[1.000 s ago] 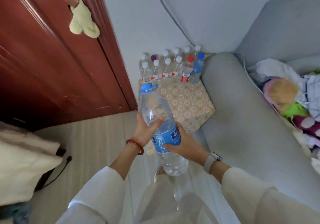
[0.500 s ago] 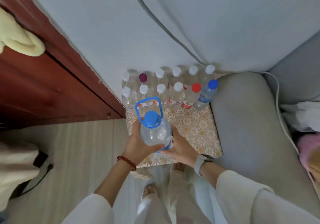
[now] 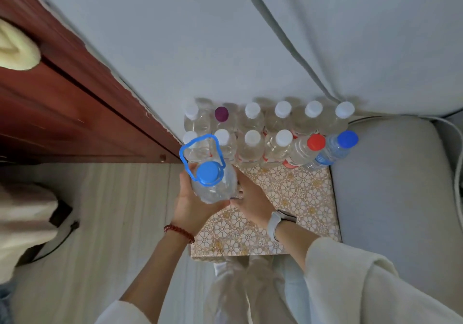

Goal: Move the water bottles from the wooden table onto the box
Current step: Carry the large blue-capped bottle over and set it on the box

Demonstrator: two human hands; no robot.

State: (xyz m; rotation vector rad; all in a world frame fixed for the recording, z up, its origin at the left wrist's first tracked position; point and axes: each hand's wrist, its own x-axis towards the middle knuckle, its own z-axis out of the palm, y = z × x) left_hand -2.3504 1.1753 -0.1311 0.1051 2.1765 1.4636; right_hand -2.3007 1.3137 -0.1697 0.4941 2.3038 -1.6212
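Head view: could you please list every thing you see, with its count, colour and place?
large bottle: one, clear, blue cap and handle, held over the box's left front part
small bottles: twelve, clear, in two rows at the box's back; caps nine white, one purple, one red, one blue
box: one, beige floral cover, beside the sofa
sofa: one, grey, right
door: one, red-brown wood, left
floor: pale wood, lower left
left hand: grips the large bottle, red bead bracelet
right hand: grips the large bottle, white watch

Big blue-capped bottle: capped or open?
Capped. The blue cap sits on the big bottle, carry handle raised; left hand and right hand grip it.
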